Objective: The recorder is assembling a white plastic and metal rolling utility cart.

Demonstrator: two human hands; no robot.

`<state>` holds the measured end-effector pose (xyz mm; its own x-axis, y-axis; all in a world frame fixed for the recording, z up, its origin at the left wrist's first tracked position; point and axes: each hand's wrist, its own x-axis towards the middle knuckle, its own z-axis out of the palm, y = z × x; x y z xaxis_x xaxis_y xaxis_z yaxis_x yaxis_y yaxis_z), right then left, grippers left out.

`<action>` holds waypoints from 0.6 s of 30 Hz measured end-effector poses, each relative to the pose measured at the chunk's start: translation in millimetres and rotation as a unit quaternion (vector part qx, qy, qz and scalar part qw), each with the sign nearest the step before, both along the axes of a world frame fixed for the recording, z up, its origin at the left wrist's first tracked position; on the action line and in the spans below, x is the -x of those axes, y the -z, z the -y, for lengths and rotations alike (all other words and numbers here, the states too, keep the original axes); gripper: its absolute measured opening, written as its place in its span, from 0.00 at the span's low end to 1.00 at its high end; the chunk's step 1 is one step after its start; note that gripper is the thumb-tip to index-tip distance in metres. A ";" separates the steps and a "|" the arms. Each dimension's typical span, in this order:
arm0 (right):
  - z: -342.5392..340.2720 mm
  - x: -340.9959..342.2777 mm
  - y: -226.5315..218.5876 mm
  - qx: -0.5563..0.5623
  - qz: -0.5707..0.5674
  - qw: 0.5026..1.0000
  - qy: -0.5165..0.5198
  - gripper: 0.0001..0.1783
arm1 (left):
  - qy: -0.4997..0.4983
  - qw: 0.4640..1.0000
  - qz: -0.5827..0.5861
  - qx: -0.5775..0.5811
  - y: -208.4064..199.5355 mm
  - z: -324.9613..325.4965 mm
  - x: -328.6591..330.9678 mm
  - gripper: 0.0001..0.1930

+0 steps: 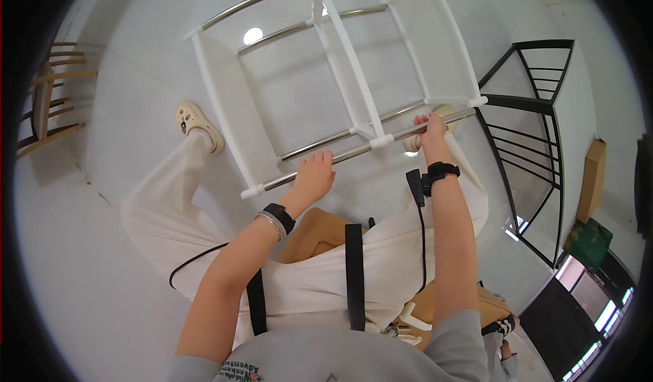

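A rack frame of white panels joined by shiny metal tubes lies on the floor in front of me. Along its near side runs a metal tube with white plastic connectors at its ends and middle. My left hand is closed round this tube, left of the middle connector. Farther right, my right hand grips the same tube between the middle connector and the right-end connector. Parts of the fingers on both hands are hidden behind the tube or the hands themselves.
A black metal frame with bars stands close on the right. Beyond it are a cardboard box and a green package. Wooden chair-like furniture is at the far left. My shoe rests left of the rack.
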<state>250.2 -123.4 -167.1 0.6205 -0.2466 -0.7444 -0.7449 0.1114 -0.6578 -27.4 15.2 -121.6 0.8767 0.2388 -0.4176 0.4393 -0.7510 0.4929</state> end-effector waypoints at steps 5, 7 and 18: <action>-12.1 1.8 -4.9 0.072 0.050 0.996 0.028 0.17 | 0.019 0.999 0.002 0.042 2.2 -6.1 -9.8 0.16; -23.5 2.9 -15.3 0.194 0.098 0.975 0.054 0.21 | 0.033 0.998 0.018 0.051 7.0 -6.1 -17.7 0.15; -18.9 -9.2 -19.9 0.233 0.059 0.971 0.007 0.23 | -0.046 0.998 0.017 0.040 0.4 33.7 -95.7 0.14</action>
